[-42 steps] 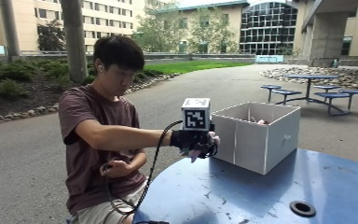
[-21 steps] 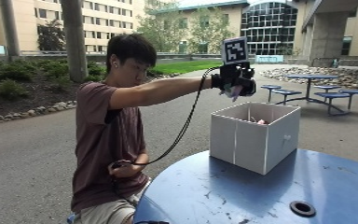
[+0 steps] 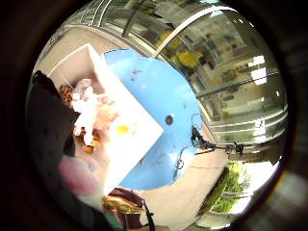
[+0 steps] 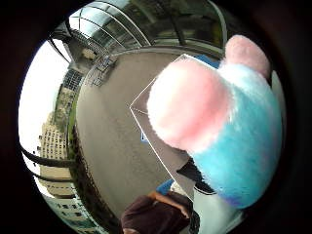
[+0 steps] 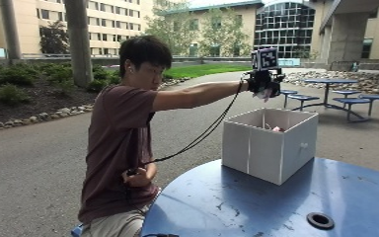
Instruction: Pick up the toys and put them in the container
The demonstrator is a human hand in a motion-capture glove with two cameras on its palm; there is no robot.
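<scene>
My gloved right hand (image 5: 263, 83) is stretched out at head height above the open white box (image 5: 268, 144) on the blue round table (image 5: 255, 207). It grips a fluffy pink and light-blue plush toy (image 4: 219, 126), of which a pale bit shows under the hand (image 5: 267, 95). The little finger side palm view looks straight down into the box (image 3: 139, 126), where several plush toys (image 3: 91, 115) lie, white, pink and brown. A toy's pink edge (image 5: 276, 129) peeks over the box rim.
A round hole (image 5: 320, 219) sits in the tabletop near the front right. The person's bare left hand (image 5: 139, 176) rests at the waist holding a cable. Blue picnic tables (image 5: 337, 94) stand far behind on the pavement.
The right hand has risen from beside the box at table height to head height and has moved over the box's opening, with the plush toy in its grip.
</scene>
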